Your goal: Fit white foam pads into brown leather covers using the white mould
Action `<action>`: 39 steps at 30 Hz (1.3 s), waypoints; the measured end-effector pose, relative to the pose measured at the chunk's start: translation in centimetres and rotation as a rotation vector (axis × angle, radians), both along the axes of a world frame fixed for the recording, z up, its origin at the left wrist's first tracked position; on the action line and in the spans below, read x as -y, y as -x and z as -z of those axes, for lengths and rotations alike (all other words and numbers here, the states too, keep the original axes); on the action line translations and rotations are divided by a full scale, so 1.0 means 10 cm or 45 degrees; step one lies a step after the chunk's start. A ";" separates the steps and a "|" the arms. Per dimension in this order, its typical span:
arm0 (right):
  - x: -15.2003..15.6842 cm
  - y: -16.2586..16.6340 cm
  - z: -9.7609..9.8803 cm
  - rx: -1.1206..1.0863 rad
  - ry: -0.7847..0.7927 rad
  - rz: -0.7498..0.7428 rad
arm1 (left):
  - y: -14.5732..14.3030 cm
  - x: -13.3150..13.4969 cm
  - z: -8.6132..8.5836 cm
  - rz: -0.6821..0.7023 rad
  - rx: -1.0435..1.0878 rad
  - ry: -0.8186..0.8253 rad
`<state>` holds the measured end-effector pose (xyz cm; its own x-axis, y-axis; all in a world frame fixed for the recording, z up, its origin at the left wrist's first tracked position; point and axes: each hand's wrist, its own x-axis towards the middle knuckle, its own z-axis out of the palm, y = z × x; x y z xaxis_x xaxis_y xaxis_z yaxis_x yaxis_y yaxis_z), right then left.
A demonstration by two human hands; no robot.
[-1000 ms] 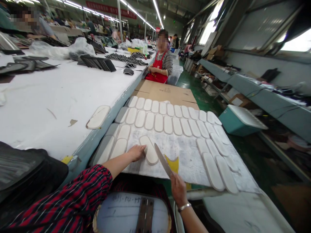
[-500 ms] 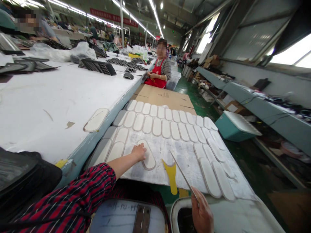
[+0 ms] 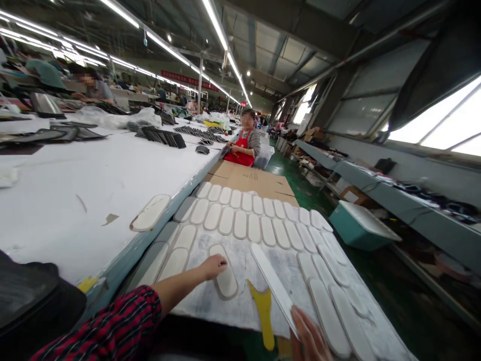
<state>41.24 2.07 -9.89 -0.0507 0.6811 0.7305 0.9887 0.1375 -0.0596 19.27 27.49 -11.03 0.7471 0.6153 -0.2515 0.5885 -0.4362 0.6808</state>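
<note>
My left hand (image 3: 215, 266) is over an oval white pad (image 3: 228, 287) with a grey-brown edge, fingers curled together; anything small in them is too small to make out. At the lower right, my right hand (image 3: 308, 337) grips one end of a long, flat white strip (image 3: 273, 281) with a rounded tip. The strip slants up and left above the board, its broad face showing. Between the oval pad and my right hand lies a yellow forked flat piece (image 3: 263, 308). Several more oval pads (image 3: 240, 224) lie in rows on the whitish board (image 3: 240, 321).
A long white table (image 3: 93, 185) runs along the left, with one oval pad (image 3: 152, 212) near its edge and dark stacked pieces (image 3: 161, 137) farther back. Beyond the board are cardboard (image 3: 248, 175) and a person in a red apron (image 3: 240, 155). A teal bin (image 3: 361, 225) stands right.
The view has tilted upward. My left hand's fingers have drawn together over the oval pad. The white strip has turned from edge-on to showing its broad face.
</note>
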 end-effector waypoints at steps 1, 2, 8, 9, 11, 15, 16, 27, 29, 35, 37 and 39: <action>-0.01 0.07 -0.14 0.027 0.080 -0.061 | 0.07 0.02 -0.09 -0.016 0.057 0.091; -0.02 0.14 -0.26 0.047 0.131 -0.095 | 0.16 0.06 -0.20 -0.019 0.118 0.186; -0.10 0.53 -0.63 0.208 0.390 -0.353 | 0.80 0.47 -0.87 -0.273 0.773 1.277; -0.09 0.59 -0.68 0.179 0.433 -0.390 | 0.89 0.56 -0.93 -0.390 0.800 1.310; -0.03 0.69 -0.80 0.004 0.558 -0.460 | 1.04 0.76 -1.01 -0.609 0.846 1.284; 0.13 0.77 -1.07 -0.664 0.666 -0.506 | 1.21 1.15 -0.99 -0.832 0.926 1.287; 0.16 0.78 -1.11 -0.767 0.629 -0.472 | 1.23 1.24 -0.98 -0.869 0.944 1.288; 0.25 1.09 -0.96 -0.171 0.540 -0.407 | 1.33 1.96 -1.10 -0.870 1.101 1.247; 0.26 1.09 -0.94 -0.200 0.534 -0.416 | 1.38 2.00 -1.10 -0.835 1.087 1.251; 0.29 1.10 -0.92 -0.210 0.581 -0.418 | 1.52 2.03 -1.12 -0.680 0.986 1.259; 0.32 1.05 -0.90 -0.289 0.626 -0.344 | 1.63 1.95 -1.15 -0.596 1.001 1.217; 0.37 0.99 -0.88 -0.408 0.656 -0.231 | 1.80 1.82 -1.12 -0.674 1.126 1.013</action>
<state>31.39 -1.66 -1.10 -0.0314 0.9504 0.3094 0.8744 0.1761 -0.4521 1.30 9.32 0.22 0.5602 0.7953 -0.2316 -0.2144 0.4093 0.8868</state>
